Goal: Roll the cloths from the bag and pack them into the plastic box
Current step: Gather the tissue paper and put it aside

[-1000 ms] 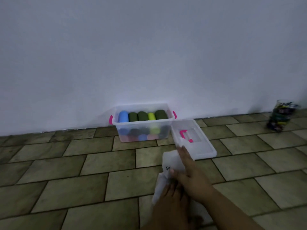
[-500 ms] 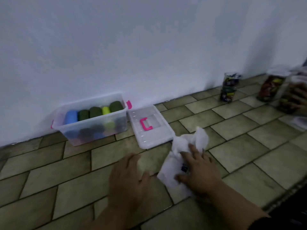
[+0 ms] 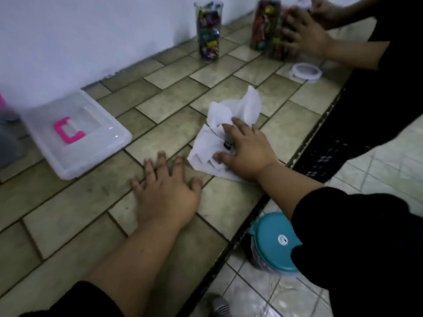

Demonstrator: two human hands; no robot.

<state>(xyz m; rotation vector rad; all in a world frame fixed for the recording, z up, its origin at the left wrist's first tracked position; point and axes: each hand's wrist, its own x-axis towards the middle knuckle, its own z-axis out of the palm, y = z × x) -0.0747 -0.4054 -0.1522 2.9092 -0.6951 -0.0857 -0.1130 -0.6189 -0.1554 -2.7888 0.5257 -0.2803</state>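
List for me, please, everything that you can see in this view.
tiled counter: one, beige-green, against a white wall
box lid: one, clear with a pink handle, counter left
white bag: one, crumpled, counter centre
jars: two or three, clear with colourful contents, far counter; one stands alone, the rest blurred
another person's hands: two, on the blurred jars
round lid: one, white-rimmed, counter far right
container: one, teal lid, on the floor below the counter edge
left hand: flat on the counter, fingers spread
right hand: on the white bag
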